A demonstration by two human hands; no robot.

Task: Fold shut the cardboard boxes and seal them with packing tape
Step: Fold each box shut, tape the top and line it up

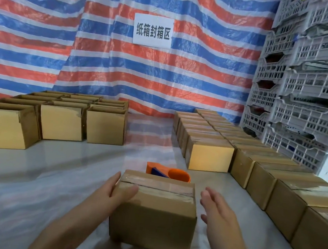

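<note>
Box stands low in the middle of the view, on the pale, glossy surface, with its flaps folded down. A strip of clear tape runs along the seam across its top from the left edge to the right edge.

The left hand is on the box's upper left corner. Its fingers lie fairly straight along the left side and its thumb rests across the top near the tape. The hand looks more laid against the cardboard than clenched on it. The right hand is spread open just beside the box's right side, palm turned towards it and fingers extended. A narrow gap shows between them, and this hand holds nothing.

Just behind the box lies an orange and blue tape dispenser, partly hidden by the box's far edge.

At the far left stands a block of open boxes in rows, their flaps upright. On the right, sealed boxes form two long rows that run from the back wall towards the near right edge, each with tape on top. A bare strip of surface lies between the two groups.

A tarp striped in red, blue and white hangs behind everything, with a white sign of printed characters fixed to it. Grey slotted crates are stacked high at the right, behind the sealed rows.
</note>
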